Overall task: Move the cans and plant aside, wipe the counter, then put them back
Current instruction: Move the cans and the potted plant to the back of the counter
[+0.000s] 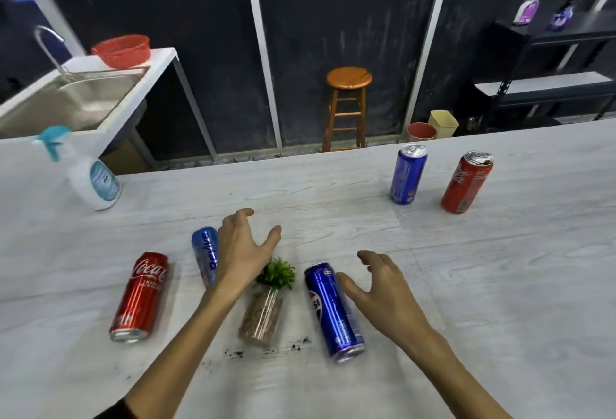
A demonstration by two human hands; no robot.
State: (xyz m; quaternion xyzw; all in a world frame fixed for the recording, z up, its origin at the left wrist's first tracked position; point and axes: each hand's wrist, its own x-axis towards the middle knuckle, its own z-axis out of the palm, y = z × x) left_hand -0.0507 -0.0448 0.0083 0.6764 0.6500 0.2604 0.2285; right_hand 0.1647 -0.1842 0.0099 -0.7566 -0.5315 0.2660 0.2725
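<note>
A red Coca-Cola can [141,295], a blue can [207,253], a small green plant in a clear jar [265,305] and a blue Pepsi can [333,312] stand in a row near me on the pale counter [500,285]. My left hand [241,248] hovers open above the plant, right of the blue can. Just right of the Pepsi can, my right hand [380,288] is open, its thumb close to the can. Another blue can [407,174] and another red can [466,182] stand far right. Dark crumbs [266,350] lie in front of the jar.
A white spray bottle [91,175] with a blue trigger stands at the counter's far left. Beyond the counter are a sink [83,95] with a red basket [121,50], a wooden stool [348,105], two small bins [433,126] and a dark shelf [550,85] with two spray bottles.
</note>
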